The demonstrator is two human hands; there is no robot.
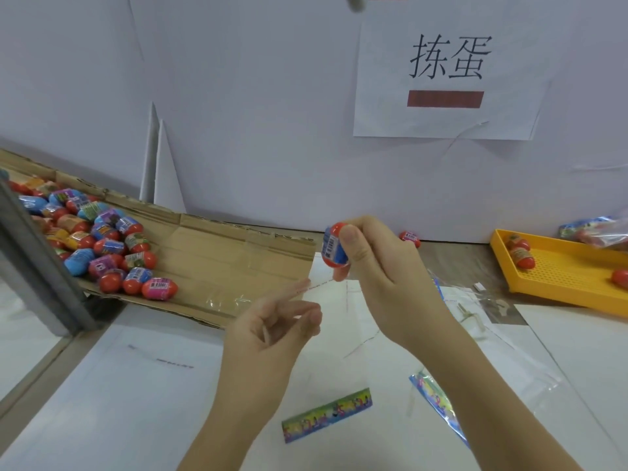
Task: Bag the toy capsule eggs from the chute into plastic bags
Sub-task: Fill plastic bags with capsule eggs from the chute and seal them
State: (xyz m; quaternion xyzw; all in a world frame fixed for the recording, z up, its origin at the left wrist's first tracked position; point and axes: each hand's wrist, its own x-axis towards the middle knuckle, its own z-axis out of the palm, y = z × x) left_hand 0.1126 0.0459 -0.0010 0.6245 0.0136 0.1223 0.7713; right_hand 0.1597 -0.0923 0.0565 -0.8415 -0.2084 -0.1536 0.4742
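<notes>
My right hand (380,266) grips a red capsule egg with a blue barcode wrap (334,248), held upright above the table centre. Just below it, my left hand (272,321) pinches the rim of a clear plastic bag (339,321) that hangs down to the table; its coloured header strip (327,414) lies near the front. The mouth edge of the bag stretches between the two hands. The cardboard chute (217,253) at the left holds several red eggs with coloured wraps (102,239).
A yellow perforated tray (564,277) at the right holds a few eggs and a filled bag (594,231). One loose egg (409,237) lies by the back wall. More clear bags (438,402) lie at the right front. A grey metal bar (34,253) crosses the left.
</notes>
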